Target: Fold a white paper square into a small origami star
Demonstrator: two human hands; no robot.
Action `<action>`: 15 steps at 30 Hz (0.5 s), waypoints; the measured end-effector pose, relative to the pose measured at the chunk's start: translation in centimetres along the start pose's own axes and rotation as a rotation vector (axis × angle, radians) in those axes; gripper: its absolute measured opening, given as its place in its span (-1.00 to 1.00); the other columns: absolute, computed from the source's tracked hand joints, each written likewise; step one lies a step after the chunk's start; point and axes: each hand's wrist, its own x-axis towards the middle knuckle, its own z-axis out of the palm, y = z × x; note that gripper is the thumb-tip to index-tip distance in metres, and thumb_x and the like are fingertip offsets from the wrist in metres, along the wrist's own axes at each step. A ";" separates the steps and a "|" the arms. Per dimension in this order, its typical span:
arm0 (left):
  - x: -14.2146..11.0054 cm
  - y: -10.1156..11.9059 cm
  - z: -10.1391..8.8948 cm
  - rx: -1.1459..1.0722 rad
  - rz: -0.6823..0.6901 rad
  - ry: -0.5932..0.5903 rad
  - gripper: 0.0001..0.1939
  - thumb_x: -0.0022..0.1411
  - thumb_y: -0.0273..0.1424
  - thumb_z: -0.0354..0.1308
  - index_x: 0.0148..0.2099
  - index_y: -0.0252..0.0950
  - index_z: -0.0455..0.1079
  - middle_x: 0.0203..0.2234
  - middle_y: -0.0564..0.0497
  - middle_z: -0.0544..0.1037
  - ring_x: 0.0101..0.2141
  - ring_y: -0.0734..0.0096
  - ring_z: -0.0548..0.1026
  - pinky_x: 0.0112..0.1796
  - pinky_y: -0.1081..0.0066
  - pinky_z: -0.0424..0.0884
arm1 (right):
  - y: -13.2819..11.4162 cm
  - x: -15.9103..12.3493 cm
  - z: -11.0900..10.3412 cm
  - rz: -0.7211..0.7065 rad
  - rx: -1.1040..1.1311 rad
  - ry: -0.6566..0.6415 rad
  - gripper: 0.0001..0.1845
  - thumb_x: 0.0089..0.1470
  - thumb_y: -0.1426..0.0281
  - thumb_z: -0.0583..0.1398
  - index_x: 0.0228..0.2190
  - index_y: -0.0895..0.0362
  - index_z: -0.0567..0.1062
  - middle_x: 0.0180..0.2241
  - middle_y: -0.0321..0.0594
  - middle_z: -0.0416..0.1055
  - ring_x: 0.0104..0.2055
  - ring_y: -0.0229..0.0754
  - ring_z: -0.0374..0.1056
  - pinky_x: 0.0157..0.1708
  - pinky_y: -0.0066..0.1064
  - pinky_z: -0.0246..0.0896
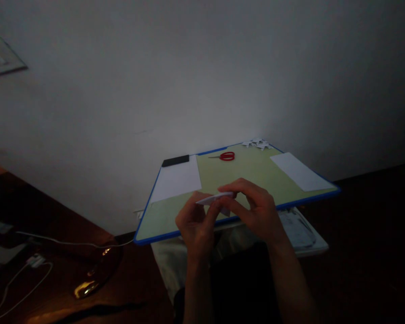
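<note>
A small piece of folded white paper (pixel 212 198) is held above the near edge of the board, between my two hands. My left hand (pixel 196 222) pinches it from the left and below, its thumb against the paper's lower side. With thumb and index finger, my right hand (pixel 254 207) grips the paper's right end. A flap of the paper hangs down between the hands. Farther back on the board lie red-handled scissors (pixel 227 156), closed, with the blades pointing left. Several small folded white paper pieces (pixel 257 143) are grouped at the far right corner.
The yellow-green board (pixel 236 173) has a blue rim. White sheets (pixel 178 177) lie at its left, with a black flat object (pixel 175 160) on their far edge. Another white paper strip (pixel 300 172) lies at the right. A wall stands behind; a white cable (pixel 74 244) runs at left.
</note>
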 end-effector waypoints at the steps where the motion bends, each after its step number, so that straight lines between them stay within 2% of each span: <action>1: -0.1 0.0 0.0 0.009 -0.001 -0.005 -0.92 0.24 -0.43 0.44 -0.28 -0.27 0.60 -0.42 0.01 0.58 -0.35 0.36 0.52 -0.27 0.35 0.45 | 0.0 0.0 0.0 -0.008 -0.006 0.003 -0.86 0.26 0.43 0.35 -0.14 0.00 0.62 -0.28 -0.33 0.55 -0.24 -0.22 0.43 -0.19 -0.33 0.32; 5: -0.1 0.3 -0.1 0.057 0.016 -0.017 -0.93 0.27 -0.42 0.41 -0.27 -0.26 0.59 -0.42 0.03 0.57 -0.36 0.38 0.51 -0.29 0.38 0.44 | -0.3 -0.1 0.0 -0.032 0.005 0.025 -0.88 0.28 0.47 0.34 -0.21 0.00 0.65 -0.32 -0.32 0.57 -0.27 -0.22 0.47 -0.23 -0.32 0.33; 11: -0.1 1.1 -0.1 0.096 0.039 -0.101 -0.91 0.30 -0.43 0.39 -0.29 -0.26 0.56 -0.44 0.07 0.56 -0.38 0.45 0.50 -0.32 0.45 0.43 | -0.4 -0.4 -0.6 -0.040 0.041 0.045 -0.86 0.24 0.50 0.37 -0.23 -0.01 0.68 -0.34 -0.33 0.59 -0.29 -0.23 0.49 -0.27 -0.32 0.35; 15: 0.0 1.2 0.1 0.097 0.055 -0.082 -0.94 0.29 -0.42 0.40 -0.26 -0.26 0.60 -0.42 0.05 0.62 -0.37 0.44 0.54 -0.32 0.47 0.45 | -0.5 -0.4 -0.8 -0.054 0.066 0.037 -0.84 0.23 0.49 0.37 -0.20 -0.02 0.70 -0.35 -0.31 0.59 -0.32 -0.23 0.49 -0.30 -0.33 0.36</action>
